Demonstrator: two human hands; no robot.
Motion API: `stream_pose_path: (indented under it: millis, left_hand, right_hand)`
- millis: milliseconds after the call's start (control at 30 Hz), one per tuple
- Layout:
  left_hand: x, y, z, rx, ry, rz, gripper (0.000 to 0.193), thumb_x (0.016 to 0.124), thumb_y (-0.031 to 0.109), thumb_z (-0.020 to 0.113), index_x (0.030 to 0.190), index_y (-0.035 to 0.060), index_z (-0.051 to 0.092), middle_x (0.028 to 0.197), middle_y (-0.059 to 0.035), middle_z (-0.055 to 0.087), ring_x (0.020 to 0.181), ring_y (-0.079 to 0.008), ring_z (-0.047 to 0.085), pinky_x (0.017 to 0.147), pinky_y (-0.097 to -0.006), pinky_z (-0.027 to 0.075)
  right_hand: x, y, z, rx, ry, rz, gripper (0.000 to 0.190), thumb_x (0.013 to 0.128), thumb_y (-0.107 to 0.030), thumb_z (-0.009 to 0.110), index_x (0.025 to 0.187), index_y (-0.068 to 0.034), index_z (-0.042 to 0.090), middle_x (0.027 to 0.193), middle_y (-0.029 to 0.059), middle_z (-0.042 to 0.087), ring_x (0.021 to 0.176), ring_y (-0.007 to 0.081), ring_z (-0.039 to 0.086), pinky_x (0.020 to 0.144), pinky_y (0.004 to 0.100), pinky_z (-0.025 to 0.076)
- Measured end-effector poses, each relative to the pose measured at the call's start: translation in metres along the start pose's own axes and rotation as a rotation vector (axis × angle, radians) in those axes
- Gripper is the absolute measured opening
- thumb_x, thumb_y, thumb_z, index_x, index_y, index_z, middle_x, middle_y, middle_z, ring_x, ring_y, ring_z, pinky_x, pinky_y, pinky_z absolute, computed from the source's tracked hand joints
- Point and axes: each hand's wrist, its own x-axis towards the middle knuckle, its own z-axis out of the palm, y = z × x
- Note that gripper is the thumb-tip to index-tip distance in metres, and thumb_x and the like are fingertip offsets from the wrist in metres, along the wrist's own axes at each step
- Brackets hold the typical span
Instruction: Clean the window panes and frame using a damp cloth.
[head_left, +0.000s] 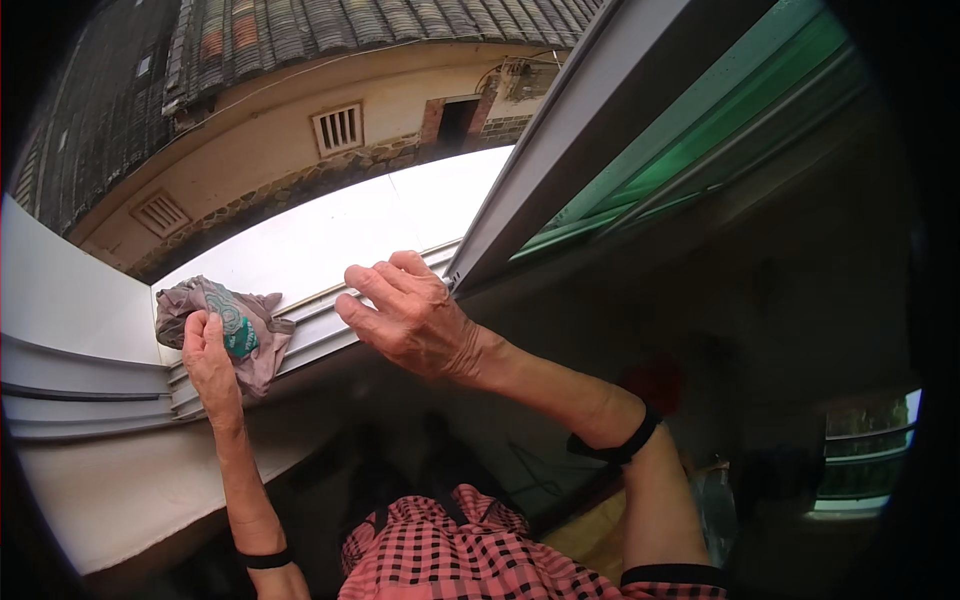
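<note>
My left hand pinches a crumpled pinkish-grey cloth between thumb and fingers. The cloth has a green printed patch and lies in the left corner of the window, over the sill and the sliding tracks. My right hand is over the metal window tracks, right of the cloth, close to the foot of the sliding window's metal frame. Its fingers are bent and apart, and no object shows in it. Whether its fingertips touch the track I cannot tell.
A white outer ledge runs beyond the tracks. Green-tinted glass stands at the right. The white window jamb rises at the left, with a pale inner wall edge below. Outside is a building with a tiled roof.
</note>
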Motion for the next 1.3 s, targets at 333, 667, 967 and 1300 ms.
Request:
stream_pose_path:
  millis: [333, 667, 967, 1300]
  left_hand:
    - [-0.008, 0.002, 0.011, 0.065, -0.062, 0.067, 0.019, 0.091, 0.017, 0.051, 0.098, 0.0, 0.054, 0.084, -0.0026, 0.051, 0.077, -0.0105, 0.046, 0.071, -0.0245, 0.042]
    - [-0.008, -0.009, 0.006, 0.137, -0.017, 0.092, 0.026, 0.096, 0.023, 0.05, 0.097, -0.0014, 0.055, 0.084, -0.0015, 0.052, 0.078, -0.0099, 0.046, 0.071, -0.0236, 0.042]
    - [-0.005, -0.023, -0.002, -0.027, -0.027, 0.008, 0.026, 0.098, 0.023, 0.052, 0.106, -0.001, 0.06, 0.09, 0.0017, 0.057, 0.081, -0.0051, 0.05, 0.073, -0.0197, 0.043]
    - [-0.007, -0.022, -0.005, -0.041, -0.165, 0.077, 0.038, 0.09, 0.007, 0.054, 0.126, -0.0072, 0.049, 0.117, -0.0099, 0.057, 0.105, -0.0151, 0.055, 0.095, -0.0272, 0.042]
  right_hand:
    - [-0.001, 0.04, -0.02, -0.492, -0.19, 0.003, 0.02, 0.073, -0.012, 0.061, 0.091, -0.003, 0.061, 0.105, 0.011, 0.057, 0.097, 0.0247, 0.056, 0.078, 0.0395, 0.045]
    - [-0.022, 0.085, -0.059, -0.532, -0.221, -0.027, 0.02, 0.077, -0.011, 0.06, 0.096, -0.006, 0.06, 0.104, 0.0066, 0.056, 0.083, 0.019, 0.057, 0.061, 0.0321, 0.044]
    - [-0.05, 0.133, -0.09, -0.586, -0.156, -0.014, 0.014, 0.077, -0.008, 0.063, 0.09, -0.011, 0.058, 0.092, 0.0001, 0.058, 0.065, 0.0131, 0.057, 0.052, 0.0281, 0.045]
    - [-0.059, 0.141, -0.088, -0.641, -0.233, 0.022, 0.016, 0.075, -0.01, 0.064, 0.09, -0.011, 0.06, 0.094, 0.0009, 0.061, 0.068, 0.0141, 0.06, 0.055, 0.0292, 0.048]
